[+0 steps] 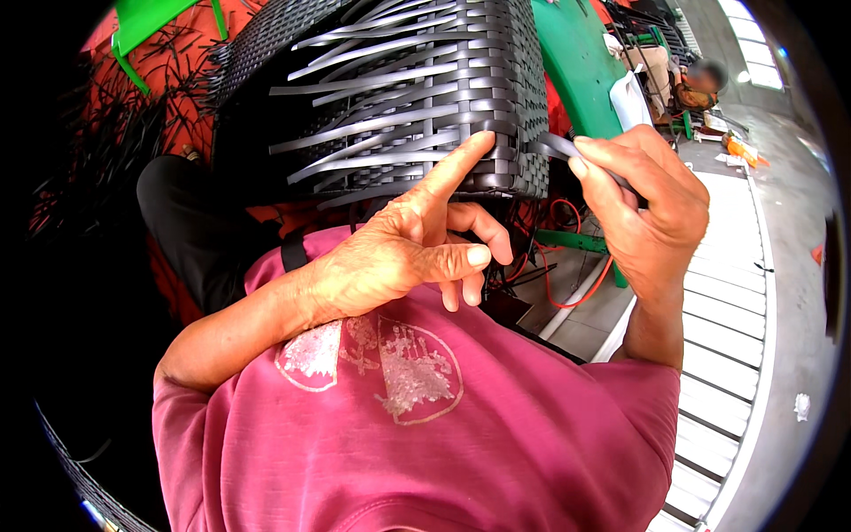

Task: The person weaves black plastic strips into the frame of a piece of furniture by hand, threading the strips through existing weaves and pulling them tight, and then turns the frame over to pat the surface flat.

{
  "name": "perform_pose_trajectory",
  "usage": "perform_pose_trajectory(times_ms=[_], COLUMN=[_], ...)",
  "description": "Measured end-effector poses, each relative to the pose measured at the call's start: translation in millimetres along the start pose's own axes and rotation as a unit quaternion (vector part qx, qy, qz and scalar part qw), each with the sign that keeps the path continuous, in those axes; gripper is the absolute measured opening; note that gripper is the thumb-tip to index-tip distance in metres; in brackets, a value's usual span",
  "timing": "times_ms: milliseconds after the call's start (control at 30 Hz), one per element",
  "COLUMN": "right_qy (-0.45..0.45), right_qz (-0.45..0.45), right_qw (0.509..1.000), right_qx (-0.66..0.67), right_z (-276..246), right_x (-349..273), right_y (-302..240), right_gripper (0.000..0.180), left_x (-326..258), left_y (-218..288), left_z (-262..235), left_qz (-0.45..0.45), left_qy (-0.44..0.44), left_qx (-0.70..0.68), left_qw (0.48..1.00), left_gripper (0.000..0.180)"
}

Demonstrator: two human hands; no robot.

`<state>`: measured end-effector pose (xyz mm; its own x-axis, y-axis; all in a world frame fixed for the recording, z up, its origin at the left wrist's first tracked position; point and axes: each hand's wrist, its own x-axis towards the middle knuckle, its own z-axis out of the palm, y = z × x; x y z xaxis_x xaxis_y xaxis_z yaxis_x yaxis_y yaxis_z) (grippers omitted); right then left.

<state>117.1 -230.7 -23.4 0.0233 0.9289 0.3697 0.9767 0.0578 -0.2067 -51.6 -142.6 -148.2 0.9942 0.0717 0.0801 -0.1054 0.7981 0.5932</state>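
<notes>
A dark grey woven wicker piece of flat plastic strips stands in front of me, with several loose strip ends fanning out to the left. My left hand presses its outstretched index fingertip on the weave near the right corner; its other fingers are loosely curled with nothing in them. Between the thumb and index finger of my right hand, a flat plastic strip is pinched. That strip runs from the weave's right side to my fingers.
Beyond the wicker piece is a green table or bench. A bright green stool and scattered dark strip scraps lie on the red floor at the left. White slats run along my right. Another person sits at the back right.
</notes>
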Motion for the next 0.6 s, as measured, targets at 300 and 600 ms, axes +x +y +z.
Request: perform_pose_trajectory(times_ms=[300,600], right_qy=[-0.012,-0.038], right_qz=[0.057,0.063], right_qw=[0.997,0.996], right_qx=[0.053,0.046], right_z=[6,11], right_x=[-3,-5], right_y=[1,1], right_gripper=[0.021,0.018], left_x=[1,1], left_y=[-2,-2], left_z=[-2,-5], left_qz=[0.004,0.004], left_qy=[-0.004,0.001], left_qx=[-0.023,-0.02], left_qw=[1.0,1.0], left_gripper=[0.091,0.088])
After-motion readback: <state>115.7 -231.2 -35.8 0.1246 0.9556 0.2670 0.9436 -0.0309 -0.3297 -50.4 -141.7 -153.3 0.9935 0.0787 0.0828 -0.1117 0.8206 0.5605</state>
